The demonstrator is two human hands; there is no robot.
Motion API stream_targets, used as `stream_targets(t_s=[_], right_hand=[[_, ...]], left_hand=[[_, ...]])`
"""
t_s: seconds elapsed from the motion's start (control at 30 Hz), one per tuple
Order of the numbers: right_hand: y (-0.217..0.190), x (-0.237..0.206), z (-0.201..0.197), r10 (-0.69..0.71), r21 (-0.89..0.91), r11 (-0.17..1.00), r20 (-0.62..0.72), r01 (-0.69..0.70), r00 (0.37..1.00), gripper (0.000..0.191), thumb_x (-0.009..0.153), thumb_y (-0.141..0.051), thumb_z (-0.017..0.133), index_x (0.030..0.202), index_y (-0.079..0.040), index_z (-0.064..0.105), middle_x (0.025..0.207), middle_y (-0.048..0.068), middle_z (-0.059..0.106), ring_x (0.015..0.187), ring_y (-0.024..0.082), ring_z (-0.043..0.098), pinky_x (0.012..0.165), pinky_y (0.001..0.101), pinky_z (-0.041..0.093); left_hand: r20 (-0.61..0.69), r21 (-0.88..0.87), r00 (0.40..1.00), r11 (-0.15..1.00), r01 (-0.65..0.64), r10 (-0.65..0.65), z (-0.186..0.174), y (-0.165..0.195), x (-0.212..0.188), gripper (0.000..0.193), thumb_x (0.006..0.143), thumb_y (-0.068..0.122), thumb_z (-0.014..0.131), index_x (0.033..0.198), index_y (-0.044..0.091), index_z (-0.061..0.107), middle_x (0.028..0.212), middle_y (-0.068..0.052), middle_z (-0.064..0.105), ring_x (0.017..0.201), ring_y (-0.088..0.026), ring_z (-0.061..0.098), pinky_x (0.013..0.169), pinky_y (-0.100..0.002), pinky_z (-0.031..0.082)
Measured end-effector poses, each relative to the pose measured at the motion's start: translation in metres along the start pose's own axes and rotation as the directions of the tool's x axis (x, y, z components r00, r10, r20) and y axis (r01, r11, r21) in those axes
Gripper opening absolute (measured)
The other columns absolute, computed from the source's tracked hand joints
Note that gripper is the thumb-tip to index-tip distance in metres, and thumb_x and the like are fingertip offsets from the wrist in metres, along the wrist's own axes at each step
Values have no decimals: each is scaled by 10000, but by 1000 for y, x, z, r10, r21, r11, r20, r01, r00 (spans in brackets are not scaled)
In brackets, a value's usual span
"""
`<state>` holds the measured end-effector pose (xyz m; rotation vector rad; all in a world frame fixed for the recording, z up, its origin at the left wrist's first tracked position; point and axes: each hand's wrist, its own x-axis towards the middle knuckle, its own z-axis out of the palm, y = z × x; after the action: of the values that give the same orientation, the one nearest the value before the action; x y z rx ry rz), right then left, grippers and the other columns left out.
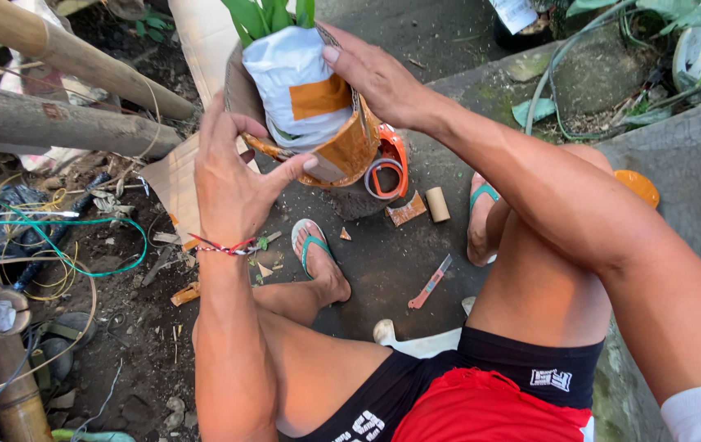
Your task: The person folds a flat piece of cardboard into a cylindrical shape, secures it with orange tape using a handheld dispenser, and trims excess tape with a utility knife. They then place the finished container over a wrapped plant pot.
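Observation:
My left hand [232, 176] and my right hand [375, 78] hold a plant bundle between them. It is a white bag [297, 82] with an orange patch and green leaves [265, 15] sticking out on top, wrapped in brown cardboard [350, 151] with orange tape. The left hand presses the wrap's lower left side, thumb under its bottom edge. From above, the right hand's fingers lie over the wrap's top right edge. An orange tape dispenser [387, 168] lies on the ground just below the bundle.
A cardboard tube [438, 205], a cardboard scrap [406, 210] and an orange utility knife [430, 285] lie on the concrete between my sandalled feet [318, 254]. Bamboo poles [64, 53], cardboard sheets [172, 184] and tangled wires [48, 237] fill the left. Hoses and plants sit at top right.

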<state>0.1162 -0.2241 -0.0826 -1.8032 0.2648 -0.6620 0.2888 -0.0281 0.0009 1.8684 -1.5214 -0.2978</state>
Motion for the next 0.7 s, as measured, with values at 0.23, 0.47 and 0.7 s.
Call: stream_targets(t_s=[0.23,0.47,0.7], right_hand=[[-14,-12,-1,293,32,956,-27,-292,956,936,959,-801,165,1662,-186,227,1700,165,298,1543,350,320,1209,544,319],[-17,-17,8,476,159,879,-256,-449,841,986,918,-811,166,1643,-157,306,1648,205,342,1511,386,312,1208,562,245],[-16,-45,34,602,13,737,-467,-675,648,611,960,-278,546,1503,-34,408,1543,224,415,1376,322,481,1106,404,430]], left_hand=[[-14,-475,1000,880,13,-23,-15,-27,-5,685,1053,523,641,1468,40,389,1564,-238,450,1525,-323,450,1248,-429,409],[7,-355,927,866,352,-375,9,-63,27,757,1059,698,296,1404,58,507,1479,-186,583,1352,-316,595,1124,-445,473],[422,-335,596,494,803,-683,27,-60,38,630,1002,548,345,1502,173,422,1498,-108,492,1221,-385,582,964,-584,494]])
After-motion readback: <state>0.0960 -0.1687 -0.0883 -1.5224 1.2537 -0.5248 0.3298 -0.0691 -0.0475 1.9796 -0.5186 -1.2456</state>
